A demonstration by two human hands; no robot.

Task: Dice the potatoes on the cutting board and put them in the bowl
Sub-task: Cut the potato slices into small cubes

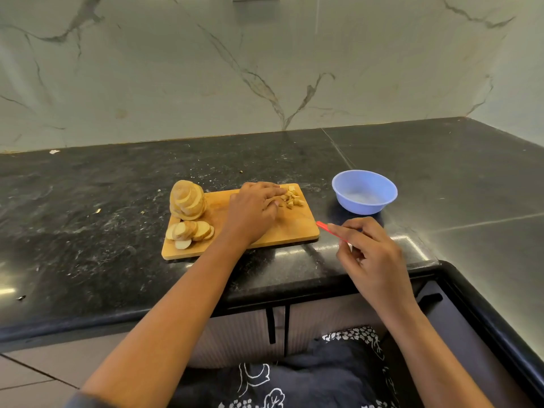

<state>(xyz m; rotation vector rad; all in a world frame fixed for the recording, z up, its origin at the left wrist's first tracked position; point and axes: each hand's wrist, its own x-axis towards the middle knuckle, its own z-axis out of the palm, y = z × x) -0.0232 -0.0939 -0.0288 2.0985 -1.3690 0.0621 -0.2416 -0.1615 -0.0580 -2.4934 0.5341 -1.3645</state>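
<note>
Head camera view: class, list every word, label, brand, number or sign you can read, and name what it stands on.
None: there is no readable text anywhere.
The cutting board, blue bowl, red handle and counter bear no marks.
The dark cloth shows white leaf patterns, not letters.

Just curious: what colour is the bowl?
The bowl is light blue; head view shows it.

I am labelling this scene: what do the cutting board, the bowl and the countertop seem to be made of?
Cutting board: wood or bamboo, matte, with visible grain.
Bowl: probably plastic, light blue, thin rim, soft sheen.
Countertop: likely polished black stone, glossy reflections, pale veining.
</note>
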